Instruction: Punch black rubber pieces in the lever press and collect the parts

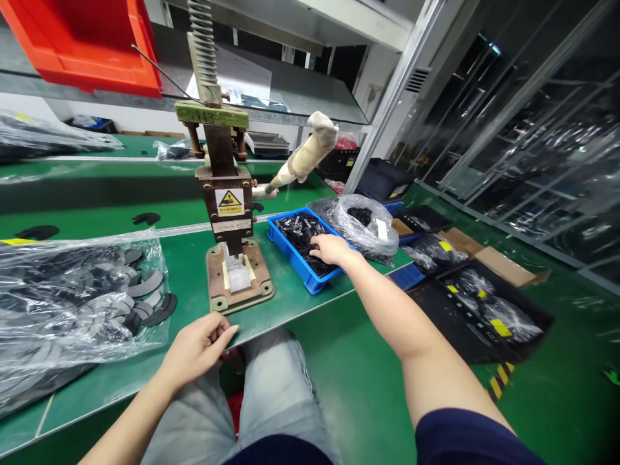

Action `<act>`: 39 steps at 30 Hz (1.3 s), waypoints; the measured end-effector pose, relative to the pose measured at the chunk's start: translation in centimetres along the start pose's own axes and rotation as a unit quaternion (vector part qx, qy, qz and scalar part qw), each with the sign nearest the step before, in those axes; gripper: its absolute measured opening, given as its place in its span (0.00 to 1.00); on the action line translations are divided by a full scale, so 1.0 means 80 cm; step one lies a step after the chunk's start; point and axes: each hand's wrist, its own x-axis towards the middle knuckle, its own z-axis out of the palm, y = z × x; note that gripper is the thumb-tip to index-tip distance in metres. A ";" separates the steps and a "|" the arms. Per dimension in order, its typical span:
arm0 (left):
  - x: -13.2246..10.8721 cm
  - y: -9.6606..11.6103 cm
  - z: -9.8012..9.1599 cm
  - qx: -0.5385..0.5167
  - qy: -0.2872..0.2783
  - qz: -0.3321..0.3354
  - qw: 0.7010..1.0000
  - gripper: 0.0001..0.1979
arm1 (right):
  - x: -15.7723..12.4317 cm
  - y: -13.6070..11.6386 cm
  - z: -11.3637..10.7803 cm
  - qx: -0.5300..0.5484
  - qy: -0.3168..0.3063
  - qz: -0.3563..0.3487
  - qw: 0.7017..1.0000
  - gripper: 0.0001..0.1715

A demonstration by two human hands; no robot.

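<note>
Through the head view, I have the right grip (333, 249) reaching into a blue tray (320, 282) on the green surface (285, 313), its fingertips down among a heap of small black parts (299, 230); the fingers are bent, but I cannot tell whether they have closed on a part. My left grip (201, 343) rests at the near edge of the surface, fingers loosely curled and thumb stretched out to the right; I cannot tell whether anything is held inside it. Just beyond that hand stands an upright hand press (223, 177), its base plate (264, 281) bearing a pale block (238, 278) under the ram. A coil spring (203, 48) rises at the top of the press, a yellow warning label (229, 202) sits on its front, and a wrapped lever (306, 155) slants up to the right, above and behind the tray. To the left I see a clear plastic bag (87, 284) full of curved grey and black pieces. Just beside the tray on its right lies another clear bag (371, 226), with dark contents. A red bin (104, 61) shows at the upper left on a shelf (310, 103).
</note>
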 end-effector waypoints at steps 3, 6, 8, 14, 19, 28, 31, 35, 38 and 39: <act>-0.001 -0.001 0.000 -0.008 0.009 -0.006 1.000 0.17 | -0.008 0.009 -0.002 0.014 0.038 0.024 0.999 0.14; -0.001 0.000 0.000 -0.016 0.013 -0.009 1.000 0.17 | -0.016 0.018 -0.005 0.033 0.073 0.037 0.996 0.12; -0.001 0.001 -0.001 -0.023 0.018 -0.013 0.999 0.17 | -0.023 0.021 -0.007 0.049 0.103 0.028 0.993 0.12; -0.002 0.008 -0.004 -0.111 0.075 -0.046 0.990 0.17 | -0.075 -0.025 0.002 0.149 0.226 -0.068 0.960 0.20; -0.016 0.053 -0.007 -0.160 0.136 0.009 0.978 0.06 | -0.142 -0.118 0.054 0.380 0.310 -0.253 0.834 0.27; -0.035 0.094 -0.002 -0.164 0.140 0.082 0.973 0.17 | -0.175 -0.206 0.121 0.505 0.252 -0.283 0.775 0.29; -0.039 0.094 0.001 -0.180 0.125 0.074 0.973 0.15 | -0.175 -0.210 0.127 0.522 0.242 -0.270 0.772 0.27; -0.039 0.101 0.000 -0.233 0.091 0.018 0.968 0.10 | -0.177 -0.208 0.126 0.520 0.242 -0.273 0.772 0.27; -0.034 0.103 -0.003 -0.326 0.029 -0.075 0.942 0.10 | -0.174 -0.205 0.120 0.486 0.251 -0.316 0.775 0.26; -0.032 0.102 -0.004 -0.367 -0.002 -0.104 0.924 0.12 | -0.172 -0.204 0.118 0.469 0.252 -0.339 0.776 0.25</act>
